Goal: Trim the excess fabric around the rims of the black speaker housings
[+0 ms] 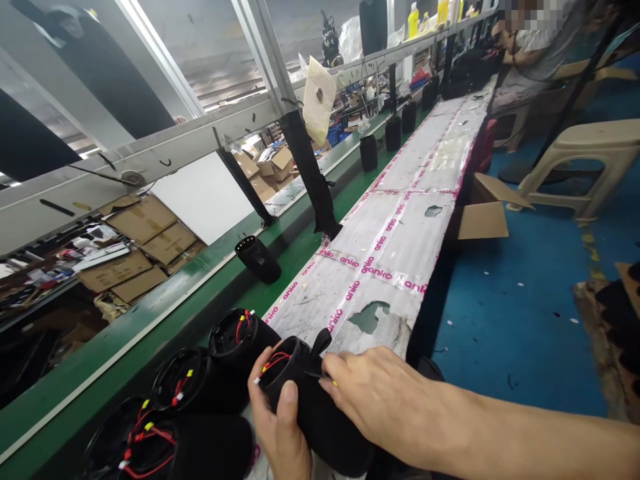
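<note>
My left hand [285,427] is wrapped round a black fabric-covered cylindrical housing [325,420], tilted with its open end up and to the left. Red wires with a white plug [270,365] show inside that opening. A black strap loop [321,341] sticks up from the housing's side. Against this side, just below the loop, my right hand [370,390] is closed in a pinch. A small yellow bit shows at its fingertips; what they grip is mostly hidden.
Several similar black housings [235,337] with red wires stand at the left; others [257,259] sit along the green conveyor [210,280]. A plastic-covered bench [390,233] runs ahead, beside a metal post [307,173]. Right are an open carton [480,220], a stool [585,147] and another person [530,73].
</note>
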`<state>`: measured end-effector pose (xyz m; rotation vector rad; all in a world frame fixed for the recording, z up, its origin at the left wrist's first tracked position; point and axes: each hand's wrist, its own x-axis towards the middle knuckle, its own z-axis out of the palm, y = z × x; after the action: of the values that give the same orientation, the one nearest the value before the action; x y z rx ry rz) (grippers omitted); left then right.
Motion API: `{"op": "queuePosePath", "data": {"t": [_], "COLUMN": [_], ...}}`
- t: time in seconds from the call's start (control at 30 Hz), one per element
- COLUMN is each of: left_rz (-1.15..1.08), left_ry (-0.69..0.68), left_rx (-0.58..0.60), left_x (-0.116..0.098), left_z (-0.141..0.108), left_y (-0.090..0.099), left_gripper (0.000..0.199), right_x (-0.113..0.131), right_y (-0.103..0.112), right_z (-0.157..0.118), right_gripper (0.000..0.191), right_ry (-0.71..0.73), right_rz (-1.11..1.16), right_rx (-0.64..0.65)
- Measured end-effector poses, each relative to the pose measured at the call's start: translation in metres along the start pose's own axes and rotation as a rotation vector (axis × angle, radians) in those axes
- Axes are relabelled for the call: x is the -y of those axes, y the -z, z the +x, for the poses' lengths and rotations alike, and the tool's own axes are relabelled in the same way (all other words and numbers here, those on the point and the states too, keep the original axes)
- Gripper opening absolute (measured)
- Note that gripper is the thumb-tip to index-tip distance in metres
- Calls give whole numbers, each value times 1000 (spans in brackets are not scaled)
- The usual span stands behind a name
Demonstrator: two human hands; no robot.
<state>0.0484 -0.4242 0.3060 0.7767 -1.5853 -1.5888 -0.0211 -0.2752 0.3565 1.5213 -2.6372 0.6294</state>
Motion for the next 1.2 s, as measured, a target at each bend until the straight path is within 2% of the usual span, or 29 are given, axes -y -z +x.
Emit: {"op": "queuePosePath", "data": {"t": [0.17, 0.33, 0.43, 0.53, 0.67, 0.83, 1.0, 1.1, 1.2], "left_rz": [-216, -245, -173, -35, 199, 724, 1192, 1407, 1510], "left_ry": [187, 257, 264, 187, 88, -31, -174, -217, -226], "left_rx": [165, 345, 325, 273, 291, 418, 558, 648, 703], "left_x": [-8, -9, -1, 2, -15, -34, -34, -34, -33], "left_z": [-4, -13, -15, -13, -7, -2, -8, -10, -8], "left_y": [0, -4, -7, -9, -7, -4, -14, -21, -24], "left_gripper": [84, 72, 80, 89, 85, 81, 79, 75, 77], "right_x": [-10, -26, -34, -39, -43, -50, -55, -54, -50], "right_y": [-7, -18, -24, -25, -18, -13, -30, -39, -43], "right_z": [-5, -14, -18, -21, -27, -33, -39, -45, -50], "right_gripper": [13, 27, 33, 33, 27, 22, 21, 13, 14], "right_ry": [-116, -203, -215, -215, -167, -22, 5, -3, 3], "right_rz": [265, 456, 476, 465, 376, 273, 105, -78, -211], "right_rx": [-51, -64, -73, -72, -141, -133, -146, -106, -39]}}
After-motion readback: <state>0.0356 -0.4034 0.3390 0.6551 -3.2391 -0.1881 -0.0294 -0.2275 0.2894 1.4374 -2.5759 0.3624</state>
